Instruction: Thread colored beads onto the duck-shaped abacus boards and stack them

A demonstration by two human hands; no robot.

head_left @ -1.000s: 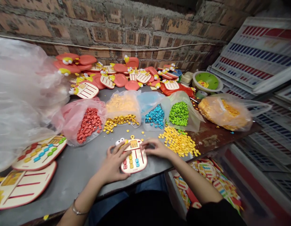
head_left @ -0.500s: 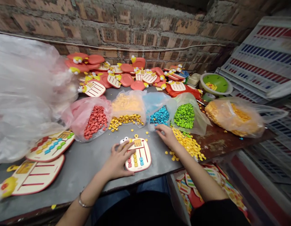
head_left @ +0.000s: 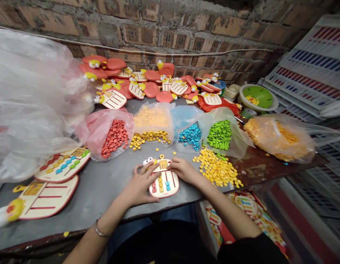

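Observation:
A cream bead-slider toy board (head_left: 170,189) with a red rim and a yellow-and-white bug-eyed head lies flat on the grey table in front of me. Red, yellow and blue beads sit in its slots; the rightmost slot shows none. My left hand (head_left: 141,182) grips the board's left side, thumb at the lower edge and fingers over the top. Closed in a pinch, my right hand (head_left: 185,171) touches the upper right of the board near the slot tops. What its fingertips hold, if anything, is too small to make out.
Behind the board stand open bags of red beads (head_left: 114,137), yellow beads (head_left: 150,137), blue beads (head_left: 190,136) and green beads (head_left: 219,134). Loose yellow pieces (head_left: 218,167) are heaped at right. Other boards (head_left: 52,198) lie at left; a box of boards (head_left: 255,209) is below right.
My right hand has moved from the front of the blue bead bag down and left onto the board. My left hand stays on the board; the whole view has shifted slightly.

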